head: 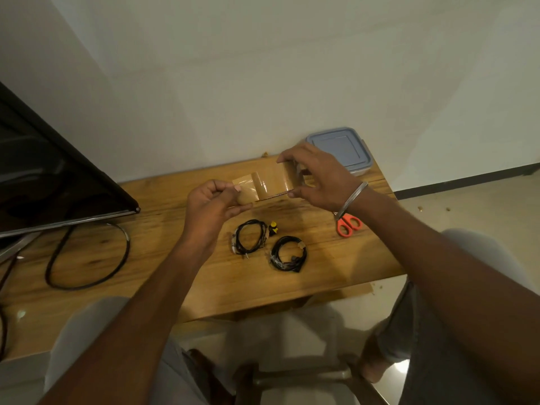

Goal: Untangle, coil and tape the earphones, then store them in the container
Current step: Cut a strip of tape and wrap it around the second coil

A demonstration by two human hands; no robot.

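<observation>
Two coiled black earphones lie on the wooden table: one coil [250, 236] to the left and the other coil [288, 253] to its right, nearer me. Above them I hold a roll of brown tape [292, 176]. My right hand [318, 178] grips the roll. My left hand [211, 204] pinches the loose tape end [244, 182], and a strip is stretched out between my hands. The lidded blue-grey container [340, 147] stands at the back right of the table, partly behind my right hand.
Orange-handled scissors [349, 225] lie right of the coils, under my right wrist. A small yellow and black object [273, 228] sits beside the left coil. A dark monitor [52, 176] and a looped black cable [87, 255] occupy the left. The table's front edge is close.
</observation>
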